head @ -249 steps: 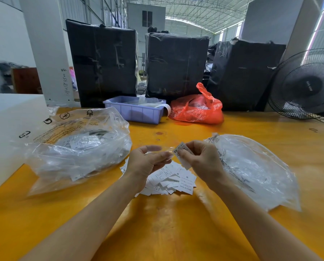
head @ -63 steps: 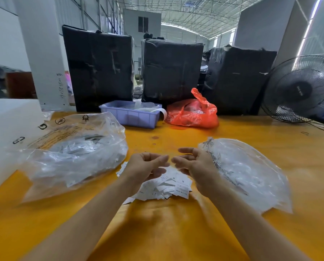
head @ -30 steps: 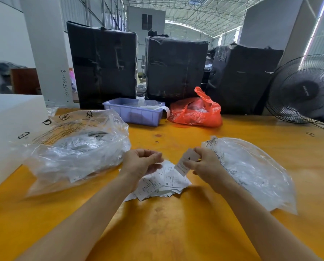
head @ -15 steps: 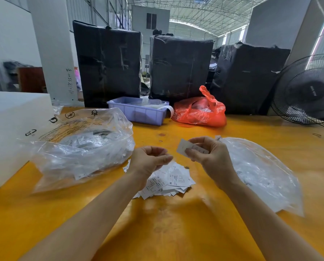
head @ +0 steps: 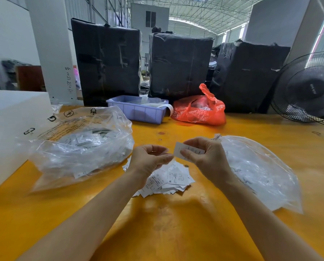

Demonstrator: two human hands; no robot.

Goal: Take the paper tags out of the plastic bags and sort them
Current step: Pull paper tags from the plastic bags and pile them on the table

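From the head view, the right hand (head: pixel 207 157) holds one white tag (head: pixel 183 150) up above the desk (head: pixel 176 223), its grip a pinch of thumb and fingers on the tag's right part. The left hand (head: pixel 150 159) is just beside it, fingertips pressed together near the tag's left edge; whether they touch it, or pinch some clear film, I cannot tell. Below both hands lies a loose pile of tags (head: pixel 166 180), printed side up. A clear bag (head: pixel 82 144) to the left bulges with small packets of more tags; a flatter clear bag (head: pixel 257 172) lies to the right, apparently holding empties. Further back stand a lilac bin (head: pixel 136 110), a red bag (head: pixel 200 110), black-wrapped bales (head: pixel 108 63) and a fan (head: pixel 308 87). The step in hand looks like freeing or reading a single tag, with much of the left bag not yet done. The next move probably calls for laying this tag on the pile by its size mark, then reaching left for another packet, without scattering the loose pile.
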